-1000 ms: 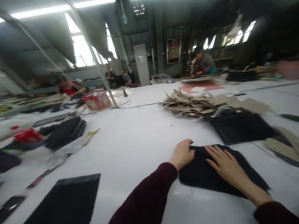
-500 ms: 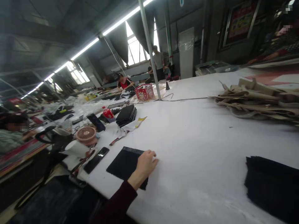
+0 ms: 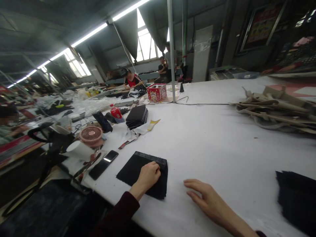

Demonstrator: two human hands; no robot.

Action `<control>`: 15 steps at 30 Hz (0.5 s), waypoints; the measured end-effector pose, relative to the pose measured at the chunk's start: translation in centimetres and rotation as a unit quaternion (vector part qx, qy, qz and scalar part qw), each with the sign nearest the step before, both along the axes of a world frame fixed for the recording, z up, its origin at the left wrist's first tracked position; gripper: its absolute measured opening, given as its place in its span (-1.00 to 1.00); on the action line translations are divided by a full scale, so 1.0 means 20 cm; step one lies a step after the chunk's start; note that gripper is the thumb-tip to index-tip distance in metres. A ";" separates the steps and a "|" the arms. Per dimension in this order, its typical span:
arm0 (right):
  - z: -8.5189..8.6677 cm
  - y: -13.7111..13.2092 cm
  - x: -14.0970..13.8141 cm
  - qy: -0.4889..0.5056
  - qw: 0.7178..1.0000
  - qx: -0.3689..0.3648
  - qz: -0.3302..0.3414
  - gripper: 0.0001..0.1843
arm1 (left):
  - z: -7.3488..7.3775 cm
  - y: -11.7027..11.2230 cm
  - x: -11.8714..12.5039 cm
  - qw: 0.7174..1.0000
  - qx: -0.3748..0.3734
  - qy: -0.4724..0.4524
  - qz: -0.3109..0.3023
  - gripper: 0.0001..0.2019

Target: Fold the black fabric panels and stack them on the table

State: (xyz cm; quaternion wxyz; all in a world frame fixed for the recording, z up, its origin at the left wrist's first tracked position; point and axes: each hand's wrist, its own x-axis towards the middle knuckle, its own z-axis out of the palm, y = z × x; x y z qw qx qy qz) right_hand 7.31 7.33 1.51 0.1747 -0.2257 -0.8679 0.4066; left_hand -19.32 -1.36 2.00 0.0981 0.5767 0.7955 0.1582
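A black fabric piece (image 3: 133, 169) lies flat on the white table, with a greyer strip along its far edge. My left hand (image 3: 149, 174) rests on its right half, fingers curled closed at the cloth near that strip; the fingertips are partly hidden. To the right, my right hand (image 3: 206, 197) hovers low over the table, fingers apart and holding nothing, between the fabric piece and a stack of black fabric (image 3: 296, 197) at the right edge.
A phone (image 3: 103, 164), a pink fan (image 3: 91, 135) and a folded black fabric stack (image 3: 137, 117) lie to the left. Beige fabric (image 3: 278, 108) is heaped at the far right. A metal pole (image 3: 171, 49) rises beside a red box (image 3: 157, 92). Several people work beyond.
My right hand has come into view from the right. My left hand has shifted from the fabric's right edge inward onto it, its fingers more curled. The view has turned slightly left.
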 end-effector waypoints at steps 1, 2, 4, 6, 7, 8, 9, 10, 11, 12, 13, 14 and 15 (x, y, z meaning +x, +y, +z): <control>0.00 -0.02 -0.11 0.004 1.000 0.013 0.026 -0.67 | 0.00 0.00 -0.02 1.000 0.008 -0.020 -0.002 -0.81; -0.01 -0.02 -0.20 0.006 0.998 0.033 0.045 -0.67 | 0.00 -0.01 -0.04 0.999 0.017 -0.041 -0.004 -0.81; -0.04 -0.01 -0.36 -0.004 0.994 0.087 0.061 -0.66 | -0.01 -0.01 -0.07 0.995 0.036 -0.090 -0.008 -0.82; -0.06 0.02 -0.47 -0.032 0.986 0.150 0.067 -0.67 | -0.03 -0.01 -0.10 0.988 0.057 -0.146 -0.009 -0.84; -0.08 0.03 -0.51 -0.049 0.980 0.178 0.069 -0.68 | -0.03 -0.01 -0.11 0.982 0.069 -0.177 -0.008 -0.86; -0.08 0.04 -0.55 -0.063 0.975 0.200 0.069 -0.70 | -0.04 0.00 -0.13 0.974 0.081 -0.211 -0.004 -0.88; -0.09 0.05 -0.57 -0.073 0.971 0.217 0.067 -0.71 | -0.05 0.00 -0.15 0.964 0.095 -0.248 0.001 -0.90; -0.10 0.05 -0.59 -0.078 0.969 0.228 0.062 -0.72 | -0.05 0.00 -0.18 0.952 0.109 -0.287 0.010 -0.93; -0.11 0.05 -0.60 -0.078 0.967 0.235 0.053 -0.72 | -0.06 -0.01 -0.22 0.936 0.126 -0.327 0.025 -0.94; -0.11 0.05 -0.60 -0.075 0.967 0.240 0.044 -0.72 | -0.06 -0.02 -0.28 0.917 0.147 -0.368 0.045 -0.93; -0.12 0.04 -0.61 -0.070 0.967 0.243 0.036 -0.72 | -0.05 -0.04 -0.35 0.894 0.175 -0.407 0.071 -0.90; -0.13 0.04 -0.61 -0.067 0.967 0.243 0.031 -0.72 | -0.04 -0.07 -0.43 0.866 0.208 -0.443 0.101 -0.87; -0.13 0.03 -0.61 -0.065 0.967 0.243 0.028 -0.72 | -0.01 -0.12 -0.53 0.835 0.247 -0.473 0.133 -0.85</control>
